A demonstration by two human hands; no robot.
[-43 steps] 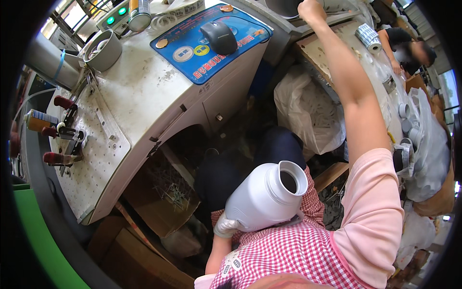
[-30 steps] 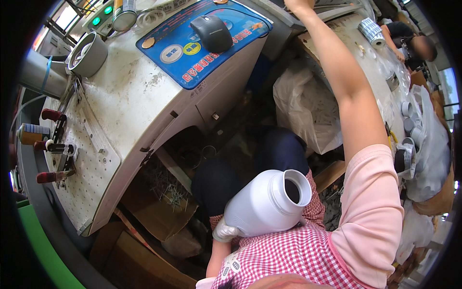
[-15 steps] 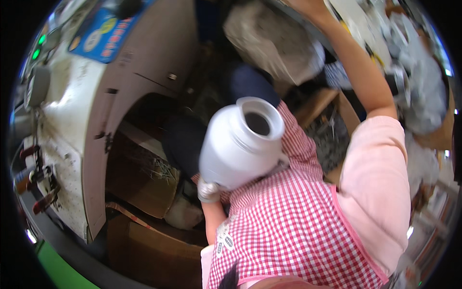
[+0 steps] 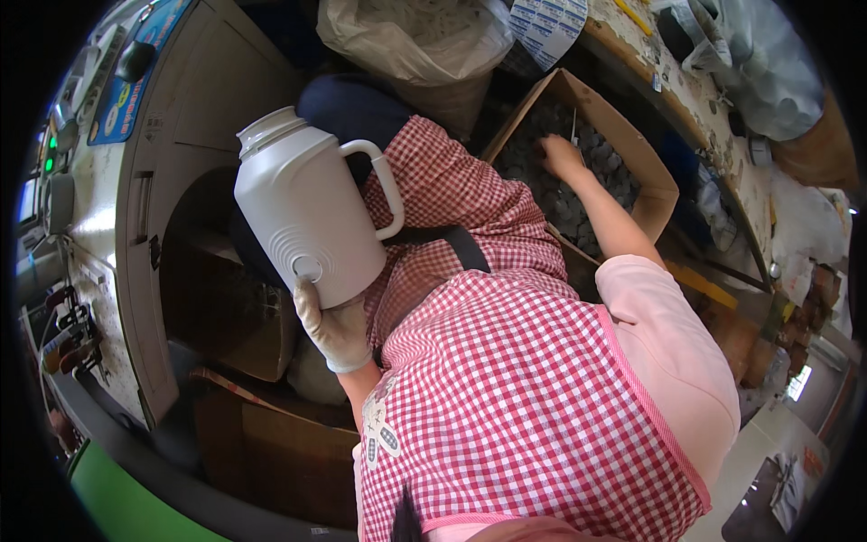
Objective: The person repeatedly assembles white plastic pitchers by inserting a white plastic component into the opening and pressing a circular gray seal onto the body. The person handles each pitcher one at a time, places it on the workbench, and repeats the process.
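Note:
My left hand [image 4: 332,327], in a pale glove, grips a white plastic jug body [image 4: 312,212] at its lower end. The jug leans slightly, its neck away from me and its side handle to the right. On its lower side is a round hole with ridged rings about it. My bare right hand [image 4: 562,157] reaches into a cardboard box [image 4: 657,177]. Its fingers are bent in among many flat, dark grey round pieces [image 4: 587,212]; whatever they pinch is hidden.
A large pale plastic sack [image 4: 424,41] stands beyond my knees. To the left is a white cabinet [image 4: 217,86] beside a worktop with clamps. Cardboard boxes [image 4: 271,452] sit low at the left. A worn bench edge [image 4: 673,95] runs along the right, with plastic bags on it.
The jug has turned so that its side and handle show and its mouth points away. My right hand has come down from the far upper right into the box. The view has shifted.

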